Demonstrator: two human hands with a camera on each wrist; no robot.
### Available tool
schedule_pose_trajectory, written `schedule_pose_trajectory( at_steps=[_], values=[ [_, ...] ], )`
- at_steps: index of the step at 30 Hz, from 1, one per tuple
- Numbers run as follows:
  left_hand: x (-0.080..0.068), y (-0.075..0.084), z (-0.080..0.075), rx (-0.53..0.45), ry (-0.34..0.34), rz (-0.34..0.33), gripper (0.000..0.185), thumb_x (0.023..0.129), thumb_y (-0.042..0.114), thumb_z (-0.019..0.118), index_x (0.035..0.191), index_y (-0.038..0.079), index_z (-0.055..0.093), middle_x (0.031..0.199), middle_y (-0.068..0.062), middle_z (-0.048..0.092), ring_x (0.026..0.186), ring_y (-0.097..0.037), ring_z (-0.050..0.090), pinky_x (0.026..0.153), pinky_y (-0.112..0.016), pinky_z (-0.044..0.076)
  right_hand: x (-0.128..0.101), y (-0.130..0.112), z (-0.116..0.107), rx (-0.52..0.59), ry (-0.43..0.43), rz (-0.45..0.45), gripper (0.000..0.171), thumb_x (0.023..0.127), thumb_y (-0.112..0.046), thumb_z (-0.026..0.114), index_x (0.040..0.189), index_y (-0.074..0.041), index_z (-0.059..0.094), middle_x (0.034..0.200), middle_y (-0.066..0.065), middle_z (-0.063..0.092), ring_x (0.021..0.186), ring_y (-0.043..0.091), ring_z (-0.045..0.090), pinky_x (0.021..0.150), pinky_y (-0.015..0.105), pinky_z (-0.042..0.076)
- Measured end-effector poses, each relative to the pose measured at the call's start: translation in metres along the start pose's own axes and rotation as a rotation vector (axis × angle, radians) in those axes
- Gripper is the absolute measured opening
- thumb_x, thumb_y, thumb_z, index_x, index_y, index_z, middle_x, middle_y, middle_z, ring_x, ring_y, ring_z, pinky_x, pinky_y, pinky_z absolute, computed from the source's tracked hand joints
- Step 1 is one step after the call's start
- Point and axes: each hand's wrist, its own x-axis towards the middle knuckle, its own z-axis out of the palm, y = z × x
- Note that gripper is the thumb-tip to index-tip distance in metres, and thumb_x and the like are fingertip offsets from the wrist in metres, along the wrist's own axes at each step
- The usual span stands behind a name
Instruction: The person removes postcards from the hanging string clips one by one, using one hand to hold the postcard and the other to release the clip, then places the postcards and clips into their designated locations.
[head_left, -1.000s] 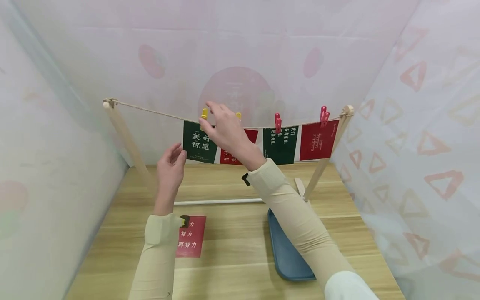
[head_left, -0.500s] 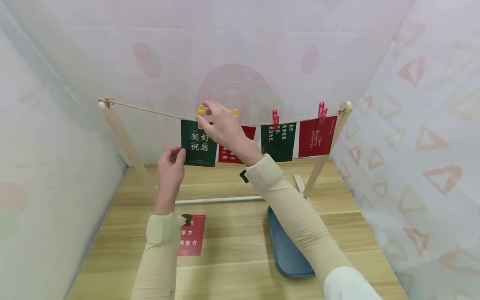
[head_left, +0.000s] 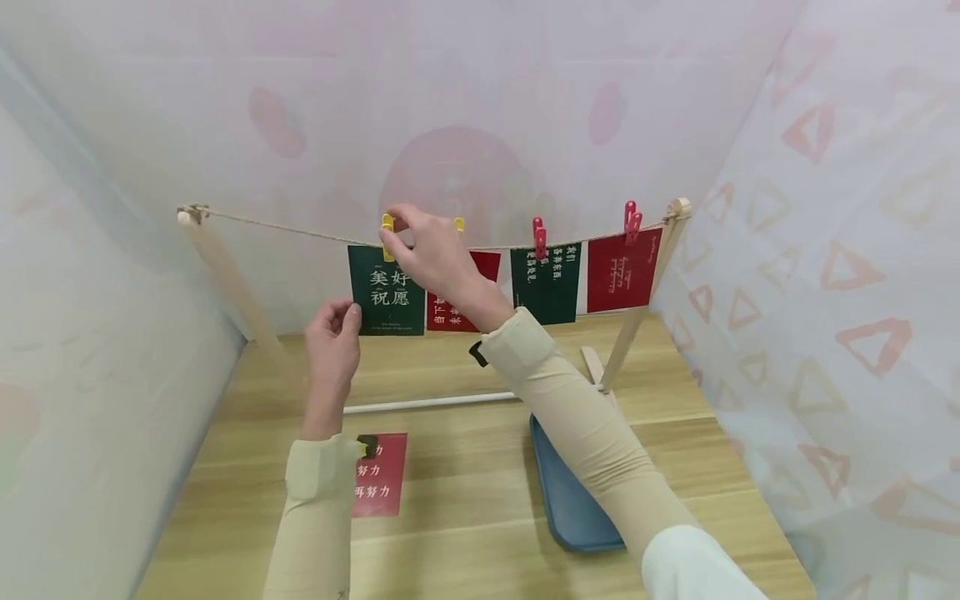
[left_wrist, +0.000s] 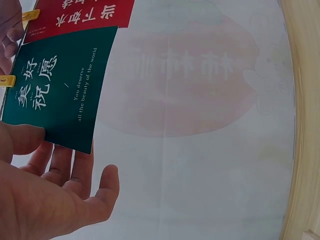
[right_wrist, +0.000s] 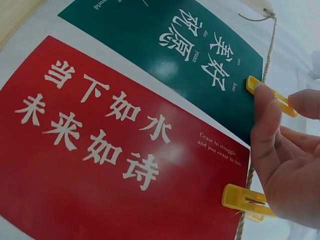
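Head view: left hand [head_left: 333, 343] and right hand [head_left: 441, 262] were both at the green card [head_left: 387, 302], leftmost in a row hung along the rope [head_left: 277, 227]. Right fingers were nearly together, thumb and fingertip pinching the yellow clip [right_wrist: 252, 85] at the card's top edge. Left fingers pinched the card's left edge near the bottom corner, thumb in front, others behind and partly spread. Could not tell whether the clip was being squeezed open.

Doing it well, as judged: left pinch needed to be light so the card would not bend, top edge kept along the rope, clip biting both rope and card. Releasing the clip before the card seemed safest; a tug could have skewed the card. The neighbouring red card [right_wrist: 120, 130] hung close, and the right palm overlapped its second clip [right_wrist: 235, 197] in the right wrist view, contact unclear, so a knock was a risk.

Containers: one blue tray [head_left: 566, 508] on the tabletop [head_left: 465, 475], partly covered by the right sleeve [head_left: 573, 429], so contents could not be fully told. A loose card [head_left: 386, 475] lay flat outside it, farther left, partly behind the left wrist.
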Motion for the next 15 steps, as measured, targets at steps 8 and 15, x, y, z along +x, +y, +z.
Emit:
schedule_pose_trajectory(
  at_steps=[8,15],
  values=[
    [-0.0039,0.0008,-0.0011,0.023,-0.009,-0.010,0.032,0.102,0.024,0.053,0.122,0.000,0.059,0.110,-0.008,0.059,0.093,-0.012,0.051,0.077,-0.013,0.044,-0.0032,-0.0022,0.0013,0.059,0.007,-0.005,0.037,0.100,-0.024,0.056,0.133,-0.007,0.055,0.125,0.009,0.068,0.098,0.018,0.072,0.083,0.019,0.055],
    [-0.0018,0.0015,-0.0016,0.008,-0.008,0.004,0.031,0.102,0.022,0.052,0.121,-0.001,0.059,0.111,-0.009,0.059,0.096,-0.010,0.052,0.082,-0.013,0.044,-0.0032,-0.0031,0.0002,0.165,0.018,-0.006,0.036,0.099,-0.020,0.059,0.131,-0.004,0.055,0.117,0.012,0.068,0.066,0.014,0.069,0.065,0.017,0.054]
  ],
)
